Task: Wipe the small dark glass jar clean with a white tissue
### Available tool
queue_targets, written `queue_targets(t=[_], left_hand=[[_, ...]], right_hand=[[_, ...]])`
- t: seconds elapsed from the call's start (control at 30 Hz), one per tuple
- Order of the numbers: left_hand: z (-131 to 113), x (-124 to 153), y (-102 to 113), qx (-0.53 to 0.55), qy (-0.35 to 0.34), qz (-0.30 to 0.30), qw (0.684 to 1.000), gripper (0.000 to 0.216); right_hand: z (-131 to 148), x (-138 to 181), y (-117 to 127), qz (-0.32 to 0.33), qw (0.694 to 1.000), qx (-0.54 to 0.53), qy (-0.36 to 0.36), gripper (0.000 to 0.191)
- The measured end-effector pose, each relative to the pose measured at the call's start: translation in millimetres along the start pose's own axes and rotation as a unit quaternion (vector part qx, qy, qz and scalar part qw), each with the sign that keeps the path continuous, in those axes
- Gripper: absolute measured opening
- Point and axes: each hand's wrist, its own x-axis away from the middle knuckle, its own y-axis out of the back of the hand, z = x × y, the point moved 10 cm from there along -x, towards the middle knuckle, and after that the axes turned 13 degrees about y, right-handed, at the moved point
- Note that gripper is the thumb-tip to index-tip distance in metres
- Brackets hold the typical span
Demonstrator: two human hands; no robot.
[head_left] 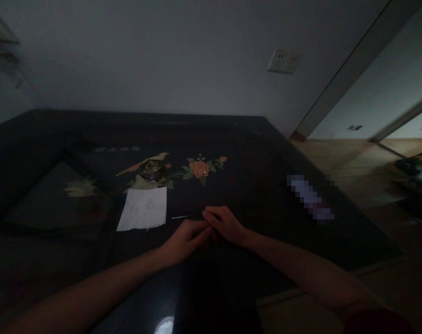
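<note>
Both my hands meet over the middle of a dark lacquered table (pixel 273 153). My left hand (pixel 185 240) has its fingers curled together, and my right hand (pixel 226 226) is closed in a pinch against it. A thin pale sliver, perhaps a needle or a thread (pixel 180 216), sticks out to the left of them; I cannot tell which hand holds it. A white sheet of paper (pixel 143 209) lies flat just left of my hands. Behind it sits a small dark glass dish (pixel 152 170).
The table top carries an inlaid bird and orange flower (pixel 199 168). A blurred pale object (pixel 310 197) lies near the table's right edge. A wall with a socket plate (pixel 284 61) stands behind. Tiled floor and a doorway lie to the right.
</note>
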Motion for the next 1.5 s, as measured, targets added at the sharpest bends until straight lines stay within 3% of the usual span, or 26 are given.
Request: queue_targets(t=[0.87, 1.5], left_hand=[[0.2, 1.5, 2.0, -0.007, -0.001, -0.023, 1.000, 0.037], [-18.9, 13.1, 6.6, -0.083, -0.047, -0.077, 0.993, 0.030]], right_hand=[[3.5, 0.9, 1.1, -0.008, 1.000, 0.007, 0.001, 0.038], [3.8, -0.9, 2.7, -0.015, 1.000, 0.020, 0.013, 0.036]])
